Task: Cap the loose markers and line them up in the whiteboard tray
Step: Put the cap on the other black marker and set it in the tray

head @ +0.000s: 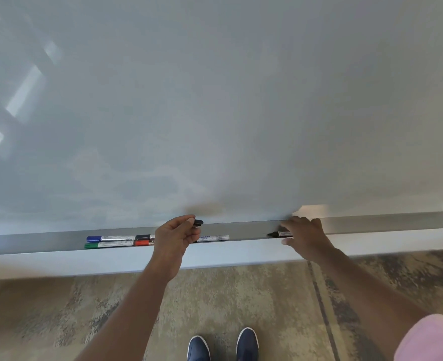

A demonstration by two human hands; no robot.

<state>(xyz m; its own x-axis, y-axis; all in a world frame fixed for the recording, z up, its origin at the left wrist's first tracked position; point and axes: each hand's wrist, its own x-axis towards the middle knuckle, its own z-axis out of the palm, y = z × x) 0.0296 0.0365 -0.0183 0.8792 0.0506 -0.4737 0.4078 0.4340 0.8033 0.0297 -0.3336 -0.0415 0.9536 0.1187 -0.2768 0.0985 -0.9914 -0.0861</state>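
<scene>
A grey metal tray (pixel 46 242) runs under the whiteboard. At its left lie a blue-capped marker (pixel 109 238) and a green-capped marker (pixel 108 245), with a black-capped marker (pixel 144 237) and a red-capped marker (pixel 143 242) to their right. Another white marker (pixel 213 238) lies partly behind my left hand (pixel 176 237), which pinches a black cap (pixel 198 223) above the tray. An uncapped black marker (pixel 280 233) lies in the tray, tip pointing left. My right hand (pixel 306 237) rests over its barrel, fingers curled around it.
The glossy whiteboard (pixel 215 100) fills the upper view. Below the tray's white front ledge (pixel 85 261) is patterned carpet (pixel 228 295). My two blue shoes (pixel 223 345) stand close to the wall.
</scene>
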